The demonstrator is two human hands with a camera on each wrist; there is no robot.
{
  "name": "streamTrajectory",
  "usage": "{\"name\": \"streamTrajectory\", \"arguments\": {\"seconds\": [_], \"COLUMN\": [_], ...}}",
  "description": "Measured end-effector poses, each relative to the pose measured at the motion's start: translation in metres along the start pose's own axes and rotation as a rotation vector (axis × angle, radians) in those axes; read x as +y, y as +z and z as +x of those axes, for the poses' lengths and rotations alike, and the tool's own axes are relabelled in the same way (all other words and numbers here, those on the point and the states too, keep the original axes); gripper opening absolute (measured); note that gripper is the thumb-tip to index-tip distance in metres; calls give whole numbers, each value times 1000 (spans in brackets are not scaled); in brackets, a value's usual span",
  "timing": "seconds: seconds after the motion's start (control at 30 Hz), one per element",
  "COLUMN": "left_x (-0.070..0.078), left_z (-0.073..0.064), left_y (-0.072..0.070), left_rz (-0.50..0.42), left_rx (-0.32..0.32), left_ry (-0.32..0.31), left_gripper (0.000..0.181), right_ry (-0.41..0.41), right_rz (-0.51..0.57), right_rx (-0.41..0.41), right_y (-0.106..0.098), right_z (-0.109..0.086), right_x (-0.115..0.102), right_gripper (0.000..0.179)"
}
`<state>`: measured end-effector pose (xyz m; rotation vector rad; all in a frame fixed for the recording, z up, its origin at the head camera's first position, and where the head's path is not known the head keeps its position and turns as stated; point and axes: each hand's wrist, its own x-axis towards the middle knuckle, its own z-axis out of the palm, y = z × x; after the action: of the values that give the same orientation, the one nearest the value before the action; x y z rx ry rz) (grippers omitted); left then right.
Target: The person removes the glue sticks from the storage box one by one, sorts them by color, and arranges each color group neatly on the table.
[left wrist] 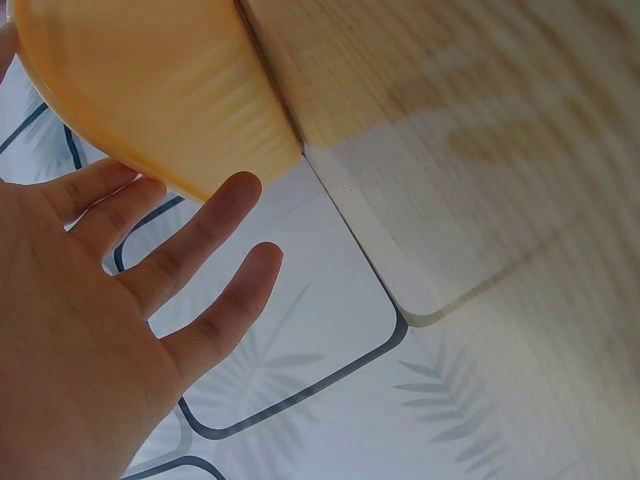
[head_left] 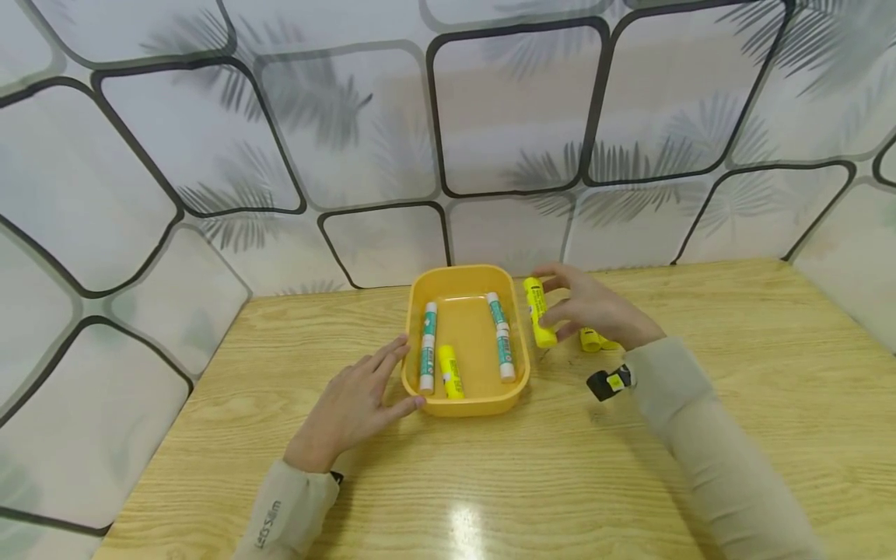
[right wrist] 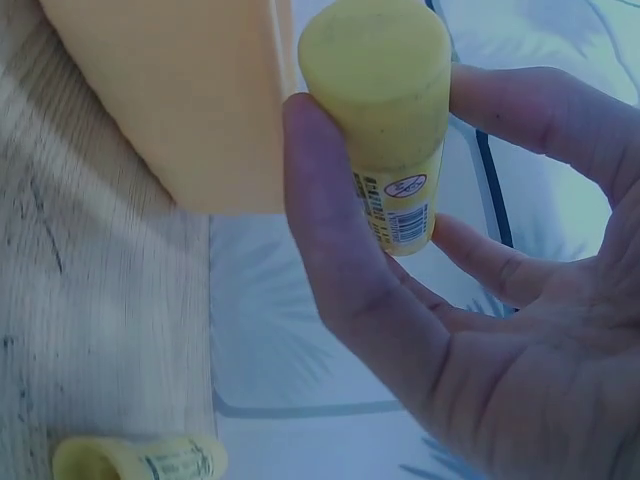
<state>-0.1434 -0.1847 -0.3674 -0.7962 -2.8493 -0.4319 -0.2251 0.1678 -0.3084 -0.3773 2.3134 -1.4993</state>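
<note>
My right hand (head_left: 595, 306) pinches a yellow glue stick (head_left: 536, 307) between thumb and fingers, raised just outside the right wall of an orange-yellow plastic tray (head_left: 465, 407). The right wrist view shows the stick's flat end and a barcode label. With spread fingers, my left hand (head_left: 353, 406) touches the tray's left front corner. White-and-teal glue sticks (head_left: 428, 346) lie in line along the tray's left side, and more such sticks (head_left: 504, 350) along its right. Between them, near the front, is a yellow glue stick (head_left: 451, 373).
Beyond the right hand, more yellow glue sticks (head_left: 591, 340) lie on the wooden table (head_left: 392, 498), partly hidden by the wrist. A patterned wall covering (head_left: 511, 117) stands behind the tray. A small black device (head_left: 607, 383) hangs at the right cuff.
</note>
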Motion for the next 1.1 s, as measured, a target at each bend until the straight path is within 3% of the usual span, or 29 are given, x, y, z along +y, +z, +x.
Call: {"name": "streamTrajectory", "arguments": {"seconds": [0.63,1.1], "left_x": [0,0], "left_z": [0,0], "left_y": [-1,0], "left_rz": [-7,4], "left_rx": [-7,4], "left_ry": [-4,0], "left_gripper": [82,82], "right_ry": [-10,41], "right_rz": [-43,-64], "right_rx": [34,61], "right_y": [-37,-58], "right_z": [-16,-26], "right_x": [24,42], "right_gripper": [83,84]}}
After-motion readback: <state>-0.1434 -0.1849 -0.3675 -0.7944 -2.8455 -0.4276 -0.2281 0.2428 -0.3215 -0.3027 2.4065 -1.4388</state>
